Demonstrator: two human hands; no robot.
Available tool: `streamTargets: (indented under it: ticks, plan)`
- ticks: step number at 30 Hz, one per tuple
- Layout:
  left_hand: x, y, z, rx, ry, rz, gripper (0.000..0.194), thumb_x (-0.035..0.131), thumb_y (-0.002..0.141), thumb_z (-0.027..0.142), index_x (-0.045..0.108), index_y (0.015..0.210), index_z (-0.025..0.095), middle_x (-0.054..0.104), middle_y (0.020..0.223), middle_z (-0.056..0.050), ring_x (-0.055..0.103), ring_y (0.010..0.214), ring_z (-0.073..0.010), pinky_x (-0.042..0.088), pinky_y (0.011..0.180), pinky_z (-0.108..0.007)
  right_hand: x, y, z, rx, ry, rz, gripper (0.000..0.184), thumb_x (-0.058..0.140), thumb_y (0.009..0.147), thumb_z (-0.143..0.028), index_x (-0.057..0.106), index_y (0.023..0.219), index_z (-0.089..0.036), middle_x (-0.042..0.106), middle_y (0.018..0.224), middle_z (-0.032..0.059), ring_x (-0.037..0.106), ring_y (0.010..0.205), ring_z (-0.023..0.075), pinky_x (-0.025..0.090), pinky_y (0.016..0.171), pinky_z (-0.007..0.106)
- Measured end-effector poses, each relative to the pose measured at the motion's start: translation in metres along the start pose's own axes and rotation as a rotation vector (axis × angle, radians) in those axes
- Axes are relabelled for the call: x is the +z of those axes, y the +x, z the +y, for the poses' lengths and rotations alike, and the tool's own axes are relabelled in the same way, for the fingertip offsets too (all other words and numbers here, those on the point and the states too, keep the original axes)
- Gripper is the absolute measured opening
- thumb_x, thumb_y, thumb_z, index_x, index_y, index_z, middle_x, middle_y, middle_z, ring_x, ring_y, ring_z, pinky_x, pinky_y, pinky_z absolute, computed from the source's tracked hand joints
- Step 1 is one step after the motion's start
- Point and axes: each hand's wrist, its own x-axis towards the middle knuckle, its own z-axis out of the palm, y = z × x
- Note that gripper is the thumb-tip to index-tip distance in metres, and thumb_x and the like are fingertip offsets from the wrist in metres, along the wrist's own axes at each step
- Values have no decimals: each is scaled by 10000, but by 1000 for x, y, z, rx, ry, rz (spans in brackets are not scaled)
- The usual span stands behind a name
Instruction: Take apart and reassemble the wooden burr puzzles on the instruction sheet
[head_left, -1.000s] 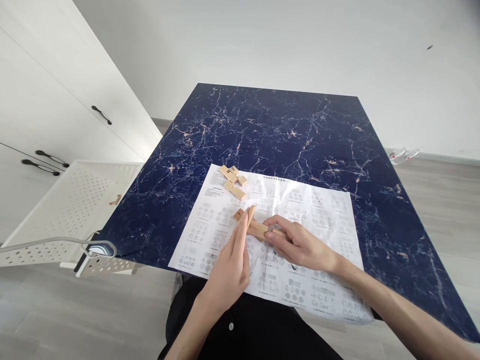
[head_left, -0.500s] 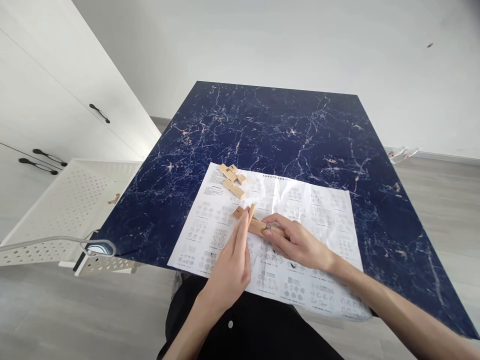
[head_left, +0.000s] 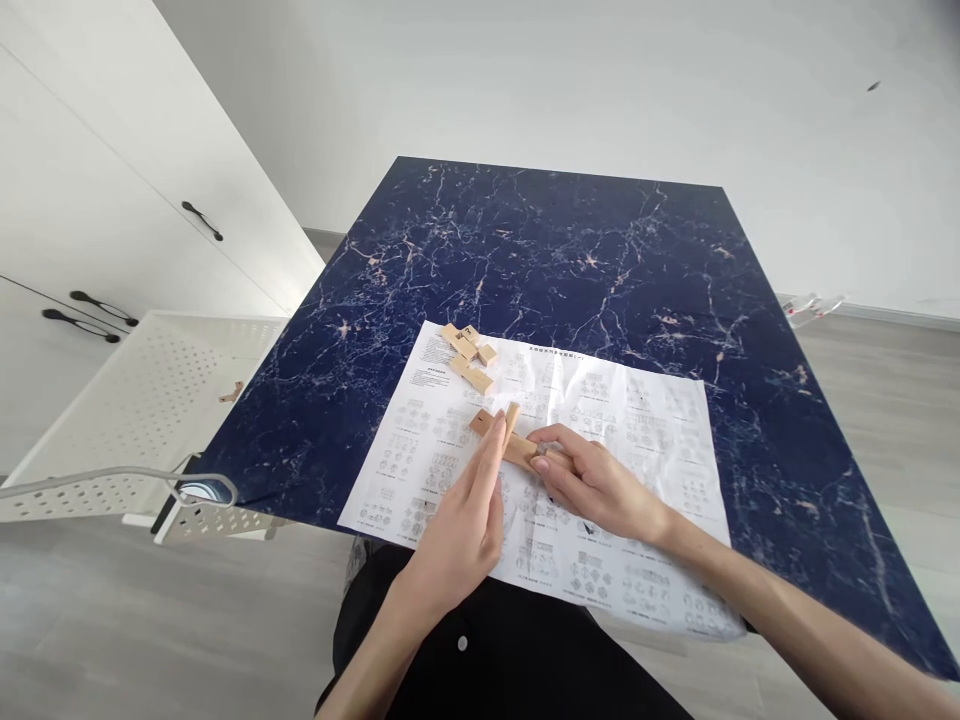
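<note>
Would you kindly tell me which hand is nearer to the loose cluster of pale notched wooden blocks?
Left. The left hand is on the near side of the cluster; the right hand is too, but farther right.

A dark blue table (head_left: 555, 255), veined like marble in white and tan, is carrying a creased, printed paper sheet (head_left: 645, 440), which is lying along the near edge and apparently drooping over it.

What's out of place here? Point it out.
The printed sheet is creased, and its near edge overhangs the table. A small brown piece also lies in the white perforated bin, apart from the wooden pieces.
</note>
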Motion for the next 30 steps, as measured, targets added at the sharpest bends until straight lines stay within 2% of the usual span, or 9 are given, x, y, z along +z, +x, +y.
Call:
streamTargets:
  ticks: [4,8,13,17,21,23,25,28,30]
  plan:
    - [1,1,1,28,9,27,769,269,1140,107,-84,1747,422,84,1853,16,105,1712,-239,274,1390,-519,1,0,-1,-1,2,4,389,472,1143,-548,555,1340,-223,442,609,-100,380,492,113,322,467,250]
    - [5,0,-1,15,20,84,732,294,1156,141,-12,1753,436,187,1838,8,180,1701,-253,335,1368,-511,-2,1,-5,-3,43,-48,366,482,1141,-541,534,1314,-223,458,621,-104,381,496,108,347,486,252]
    - [16,-4,-5,-13,124,295,686,390,1161,176,138,1753,413,441,1739,-54,449,1599,-283,542,1216,-470,-6,3,-7,-83,98,-108,366,495,1147,-508,531,1368,-218,501,715,-71,408,565,110,376,531,264]
    - [19,-7,-6,-37,202,414,624,462,1152,202,287,1721,390,671,1496,-85,700,1321,-268,642,1020,-408,-9,3,-6,-78,196,-135,353,536,1137,-489,551,1370,-225,476,759,-63,388,567,101,356,507,260]
    - [20,-6,-5,-43,236,480,554,485,1145,207,377,1670,346,682,1478,-96,706,1307,-264,626,1042,-411,-12,3,-6,-97,300,-155,370,583,1125,-444,542,1419,-223,562,801,-46,443,562,89,394,506,252]
    - [21,-7,-5,-92,202,529,480,512,1139,231,432,1608,294,690,1466,-113,708,1316,-269,632,1037,-409,-14,3,-6,-108,328,-158,382,611,1117,-412,531,1437,-220,649,823,-30,484,545,79,418,501,236]
    - [21,-7,-6,-132,151,589,357,541,1130,252,500,1485,246,754,1311,-110,766,1186,-249,661,945,-377,-15,3,-5,-90,344,-171,354,637,1106,-393,549,1394,-208,719,807,-19,507,497,69,428,472,217]
    - [22,-8,-6,-123,111,640,144,556,1120,238,555,1264,227,781,1075,-59,800,1004,-214,670,826,-334,-16,4,-3,-47,363,-194,259,663,1092,-388,601,1243,-186,783,781,8,531,432,66,427,422,199]
    - [21,-8,-6,-108,102,631,77,556,1115,218,557,1192,229,783,1048,-46,802,993,-209,669,806,-321,-17,4,-2,-35,376,-188,219,673,1085,-387,617,1136,-181,799,779,21,544,416,65,425,409,191]
